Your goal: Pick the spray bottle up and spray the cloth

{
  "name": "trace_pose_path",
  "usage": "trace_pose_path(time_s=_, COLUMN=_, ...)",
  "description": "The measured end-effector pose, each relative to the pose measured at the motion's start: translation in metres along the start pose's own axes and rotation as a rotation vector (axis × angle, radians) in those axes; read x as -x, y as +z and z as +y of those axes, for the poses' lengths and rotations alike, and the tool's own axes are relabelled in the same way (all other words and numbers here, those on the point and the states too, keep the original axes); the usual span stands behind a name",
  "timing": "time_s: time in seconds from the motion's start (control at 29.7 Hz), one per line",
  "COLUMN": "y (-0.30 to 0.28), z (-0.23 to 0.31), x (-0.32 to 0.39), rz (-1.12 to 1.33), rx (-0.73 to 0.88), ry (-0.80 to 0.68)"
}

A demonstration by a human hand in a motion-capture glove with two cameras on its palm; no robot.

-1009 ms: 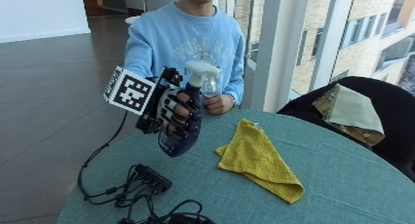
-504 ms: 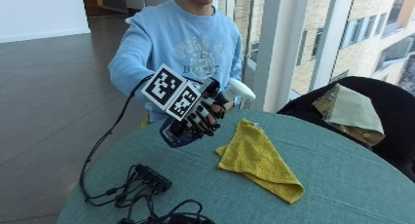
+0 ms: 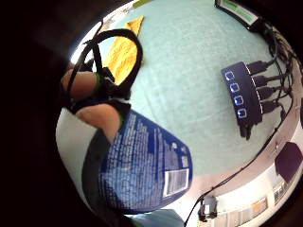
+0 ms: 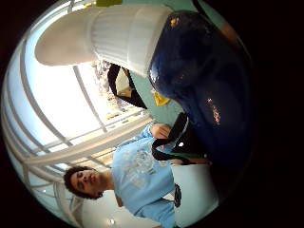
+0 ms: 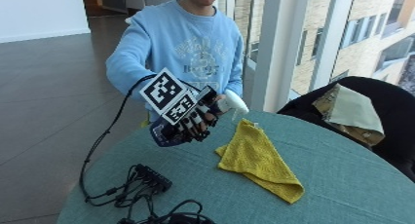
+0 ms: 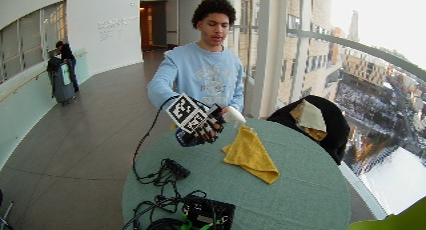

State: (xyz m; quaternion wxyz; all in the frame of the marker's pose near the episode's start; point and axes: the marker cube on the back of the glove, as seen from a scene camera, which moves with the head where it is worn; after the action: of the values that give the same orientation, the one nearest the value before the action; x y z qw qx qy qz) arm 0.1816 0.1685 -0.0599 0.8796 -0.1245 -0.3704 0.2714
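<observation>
My gloved right hand point(image 5: 195, 121) grips a blue spray bottle point(image 5: 163, 134) above the near-left part of the round teal table point(image 5: 350, 185). The bottle is tipped over, and its white spray head point(image 5: 232, 103) points toward the yellow cloth point(image 5: 259, 158) lying crumpled on the table just beside it. In the wide outside view the hand point(image 6: 205, 129) holds the bottle point(image 6: 233, 115) right at the cloth's point(image 6: 249, 152) far end. The bottle's blue label point(image 3: 142, 165) and its dark blue body point(image 4: 204, 85) fill the palm views, and the cloth point(image 3: 124, 45) shows beyond the fingers.
A black hub with cables point(image 5: 152, 177) lies on the table's left side below the hand. A black box point(image 6: 210, 212) sits at the front edge. A dark chair with folded cloths point(image 5: 353, 109) stands at the table's right.
The hand has swung the bottle from upright to tipped over, lowering it and turning the spray head toward the cloth.
</observation>
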Motion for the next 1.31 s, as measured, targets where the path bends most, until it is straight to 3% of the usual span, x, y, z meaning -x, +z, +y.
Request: trace_pose_path(time_s=1.31, y=0.0083, z=-0.0025, x=0.0027, rz=0.038, rx=0.026, ry=0.026)
